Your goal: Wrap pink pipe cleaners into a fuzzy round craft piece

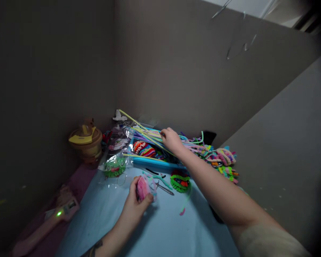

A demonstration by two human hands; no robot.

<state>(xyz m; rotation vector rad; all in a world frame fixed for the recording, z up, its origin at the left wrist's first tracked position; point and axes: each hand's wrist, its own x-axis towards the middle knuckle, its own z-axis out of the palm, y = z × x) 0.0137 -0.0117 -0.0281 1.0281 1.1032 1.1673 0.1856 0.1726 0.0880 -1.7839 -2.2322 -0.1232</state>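
Wrapped in my left hand [139, 200] is a pink and lilac fuzzy piece [143, 188], apparently made of pipe cleaners, held above the table. My right hand [171, 140] reaches to the back, its fingers pinched at a loose bundle of pastel pipe cleaners [149, 135]; exactly which strands it grips is hidden. That bundle lies across a blue tray [160, 164]. Inside the tray sits a striped, multicoloured fuzzy piece [144, 149]. Just beyond my left hand lie scissors [164, 188] and a teal pipe cleaner [163, 181]. A green and red fuzzy piece [179, 182] rests beneath my right forearm.
Clear plastic bags [119, 142] and a green fuzzy piece [115, 167] lie left of the tray. Colourful fuzzy pieces [224, 159] are heaped at the right. A brown pot [87, 144] and a pink device with a green light [65, 208] stand at the left. Walls enclose the back.
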